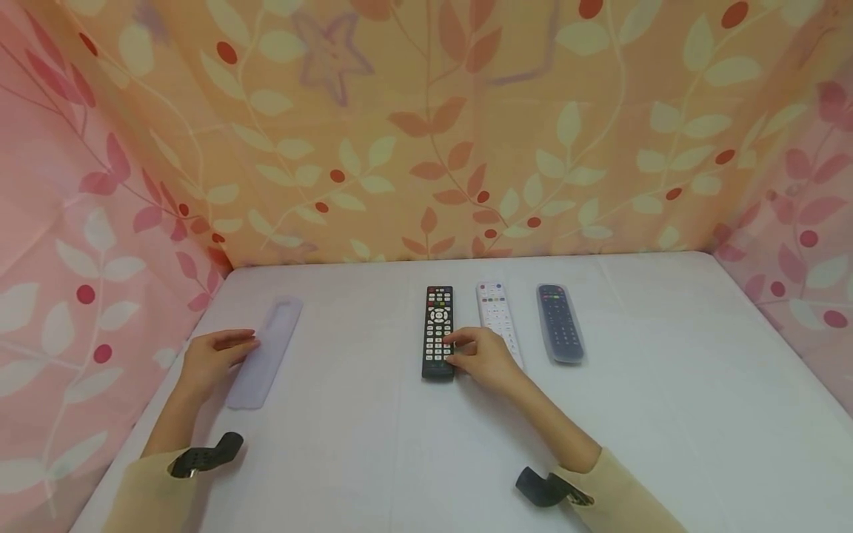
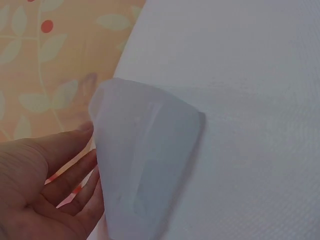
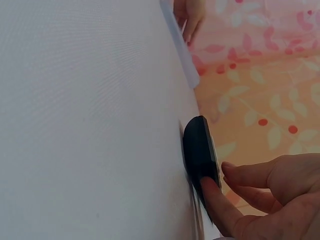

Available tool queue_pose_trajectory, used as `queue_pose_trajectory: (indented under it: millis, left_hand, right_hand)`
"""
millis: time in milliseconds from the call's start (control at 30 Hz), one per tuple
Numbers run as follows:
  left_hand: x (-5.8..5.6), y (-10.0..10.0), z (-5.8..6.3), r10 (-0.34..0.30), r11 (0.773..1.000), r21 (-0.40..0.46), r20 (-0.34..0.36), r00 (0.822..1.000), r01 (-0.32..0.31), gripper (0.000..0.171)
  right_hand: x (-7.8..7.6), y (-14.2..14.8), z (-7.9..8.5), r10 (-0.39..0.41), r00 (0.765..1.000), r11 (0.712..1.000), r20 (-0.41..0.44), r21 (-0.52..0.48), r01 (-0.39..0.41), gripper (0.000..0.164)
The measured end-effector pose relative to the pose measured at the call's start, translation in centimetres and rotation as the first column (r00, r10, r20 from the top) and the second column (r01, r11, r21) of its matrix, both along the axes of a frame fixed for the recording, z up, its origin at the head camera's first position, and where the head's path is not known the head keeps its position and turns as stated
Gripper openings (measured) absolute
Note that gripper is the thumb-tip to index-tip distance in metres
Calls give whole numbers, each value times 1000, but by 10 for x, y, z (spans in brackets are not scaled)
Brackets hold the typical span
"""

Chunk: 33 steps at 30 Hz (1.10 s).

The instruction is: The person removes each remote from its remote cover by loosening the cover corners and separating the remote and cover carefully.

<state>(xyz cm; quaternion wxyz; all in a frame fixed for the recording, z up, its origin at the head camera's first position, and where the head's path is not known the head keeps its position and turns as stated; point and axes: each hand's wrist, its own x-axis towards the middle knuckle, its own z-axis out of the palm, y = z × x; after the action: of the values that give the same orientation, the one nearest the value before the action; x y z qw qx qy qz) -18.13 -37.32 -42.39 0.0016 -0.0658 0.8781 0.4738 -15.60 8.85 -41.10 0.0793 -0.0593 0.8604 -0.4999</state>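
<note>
A translucent silicone remote cover [image 1: 276,352] lies slanted on the left of the white table. My left hand [image 1: 216,359] is at its left edge, and in the left wrist view the thumb and loosely bent fingers [image 2: 70,187] meet that edge. Near the middle lies a black remote control [image 1: 437,314] with white buttons. My right hand [image 1: 486,359] reaches its lower right side from the right. In the right wrist view the thumb [image 3: 215,197] touches the side of the remote, and the other fingertips stay just off its button face.
A white remote [image 1: 494,307] lies right of the black one, partly hidden beneath my right hand. Further right is a dark remote in a clear cover [image 1: 560,326]. Floral cloth [image 1: 426,185] encloses the white table [image 1: 346,459] at the back and both sides.
</note>
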Motion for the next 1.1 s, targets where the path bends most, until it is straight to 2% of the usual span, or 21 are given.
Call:
queue_pose_trajectory:
  millis: [200, 467, 600, 867, 1100]
  left_hand:
    - [1, -1, 3, -6, 996, 86, -27, 1000, 8, 53]
    - [-1, 4, 9, -15, 983, 180, -78, 997, 29, 45]
    - [-4, 11, 11, -14, 974, 223, -103, 995, 37, 36]
    - [-13, 29, 10, -14, 972, 231, -160, 987, 51, 44]
    - [-18, 48, 11, -30, 952, 291, -200, 979, 88, 41]
  right_hand:
    - [-2, 3, 0, 15, 1000, 1000, 1, -10, -15, 30]
    - [-4, 7, 3, -15, 998, 999, 60, -39, 18, 31]
    - [-4, 9, 4, -7, 998, 998, 58, -69, 11, 32]
    - [-6, 15, 3, 14, 1000, 996, 24, -85, -12, 32]
    - [-7, 21, 7, 3, 1000, 997, 8, -74, -3, 33]
